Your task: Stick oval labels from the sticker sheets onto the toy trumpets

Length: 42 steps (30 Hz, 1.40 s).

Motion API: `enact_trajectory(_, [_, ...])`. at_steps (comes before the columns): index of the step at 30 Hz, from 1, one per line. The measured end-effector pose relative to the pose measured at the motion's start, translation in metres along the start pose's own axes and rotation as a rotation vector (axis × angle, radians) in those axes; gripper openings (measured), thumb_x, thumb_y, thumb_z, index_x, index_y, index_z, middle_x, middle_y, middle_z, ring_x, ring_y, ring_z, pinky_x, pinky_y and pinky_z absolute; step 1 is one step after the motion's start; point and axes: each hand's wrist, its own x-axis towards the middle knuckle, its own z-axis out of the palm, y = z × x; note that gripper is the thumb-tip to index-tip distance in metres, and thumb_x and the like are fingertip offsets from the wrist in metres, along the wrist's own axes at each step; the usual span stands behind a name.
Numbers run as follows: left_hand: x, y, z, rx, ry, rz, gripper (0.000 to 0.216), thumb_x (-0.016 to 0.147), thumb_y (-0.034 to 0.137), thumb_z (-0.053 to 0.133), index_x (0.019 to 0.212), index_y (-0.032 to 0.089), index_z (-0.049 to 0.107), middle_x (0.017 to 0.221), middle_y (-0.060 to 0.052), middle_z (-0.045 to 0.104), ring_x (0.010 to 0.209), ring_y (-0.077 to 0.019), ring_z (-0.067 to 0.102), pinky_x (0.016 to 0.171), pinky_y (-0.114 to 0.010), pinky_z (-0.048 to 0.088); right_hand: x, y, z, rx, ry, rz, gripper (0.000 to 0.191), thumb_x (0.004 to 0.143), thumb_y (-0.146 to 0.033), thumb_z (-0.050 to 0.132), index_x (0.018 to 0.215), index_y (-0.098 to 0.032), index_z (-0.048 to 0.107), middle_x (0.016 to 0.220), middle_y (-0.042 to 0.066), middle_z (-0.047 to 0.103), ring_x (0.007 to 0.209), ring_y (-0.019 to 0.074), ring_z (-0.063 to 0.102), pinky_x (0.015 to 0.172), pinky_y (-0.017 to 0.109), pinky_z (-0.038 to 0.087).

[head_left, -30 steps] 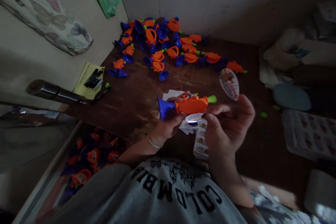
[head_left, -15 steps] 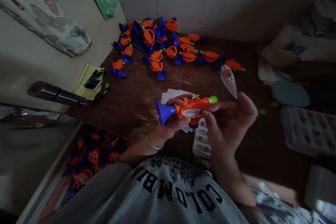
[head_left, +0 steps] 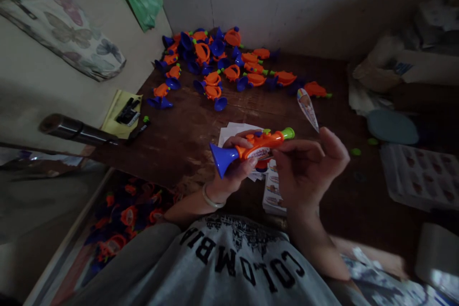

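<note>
My left hand [head_left: 231,179] is closed around a toy trumpet [head_left: 267,141], orange in the body with a blue bell and a light green mouthpiece. The bell points left. On the trumpet's near side is a printed sticker [head_left: 258,153]. The thumb and forefinger of my right hand [head_left: 308,172] are pinched together at that sticker's right end. A second pointed sticker [head_left: 307,107] with a rainbow edge sticks up from a raised finger of the same hand. Beneath the trumpet lie white sheets [head_left: 229,133] and a stack of sticker sheets [head_left: 273,196].
Many more toy trumpets [head_left: 213,78] lie piled at the back of the brown table [head_left: 172,138], others in a container [head_left: 118,220] lower left. A dark cylinder [head_left: 79,130] juts in from the left. Bagged sticker sheets [head_left: 419,177] and a blue-grey disc [head_left: 392,126] lie right.
The trumpet has tilted slightly, its mouthpiece end a little higher. My right fingers stay at the sticker's end. The whole view has shifted slightly.
</note>
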Motion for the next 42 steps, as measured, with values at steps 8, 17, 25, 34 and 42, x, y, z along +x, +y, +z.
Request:
enact_trajectory(8, [0.004,0.004,0.004,0.054,-0.014,0.079,0.027,0.094,0.026,0.075,0.117,0.031,0.061,0.144,-0.004,0.062,0.141,-0.0264,0.061,0.12,-0.05,0.051,0.004,-0.002,0.002,0.011,-0.013,0.081,0.081,0.082,-0.001,0.077,0.147,-0.038,0.046,0.09,-0.006,0.068,0.077,0.0126,0.071,0.061,0.022,0.058])
enact_trajectory(17, [0.003,0.003,0.002,0.086,0.016,0.069,0.027,0.094,0.027,0.075,0.116,0.031,0.061,0.143,-0.004,0.062,0.142,-0.026,0.059,0.122,-0.052,0.049,0.007,-0.002,0.002,-0.031,-0.057,0.126,0.075,0.085,-0.005,0.076,0.145,-0.037,0.044,0.09,-0.006,0.068,0.078,0.0129,0.071,0.062,0.024,0.058])
enact_trajectory(25, [0.002,-0.003,0.0,0.075,0.04,0.076,0.028,0.094,0.03,0.077,0.116,0.031,0.06,0.142,-0.004,0.062,0.141,-0.0265,0.06,0.121,-0.052,0.05,0.005,0.002,0.002,-0.121,-0.085,0.082,0.079,0.087,-0.007,0.076,0.149,-0.038,0.039,0.093,-0.005,0.067,0.081,0.0142,0.073,0.067,0.028,0.063])
enact_trajectory(34, [0.005,-0.004,0.003,0.098,0.101,0.055,0.024,0.094,0.027,0.078,0.109,0.03,0.06,0.139,-0.001,0.064,0.136,-0.0226,0.063,0.119,-0.046,0.051,0.002,0.009,0.002,-0.262,-0.039,-0.009,0.083,0.088,-0.015,0.077,0.156,-0.04,0.037,0.106,0.002,0.068,0.096,0.0215,0.072,0.077,0.039,0.065])
enact_trajectory(42, [0.005,-0.006,0.01,-0.026,0.189,-0.047,0.032,0.092,0.036,0.08,0.112,0.031,0.055,0.122,0.001,0.071,0.117,-0.0206,0.074,0.107,-0.042,0.06,0.007,0.039,0.003,-0.056,0.033,0.097,0.084,0.091,-0.048,0.076,0.159,-0.043,0.026,0.148,0.012,0.052,0.125,0.0304,0.067,0.091,0.052,0.064])
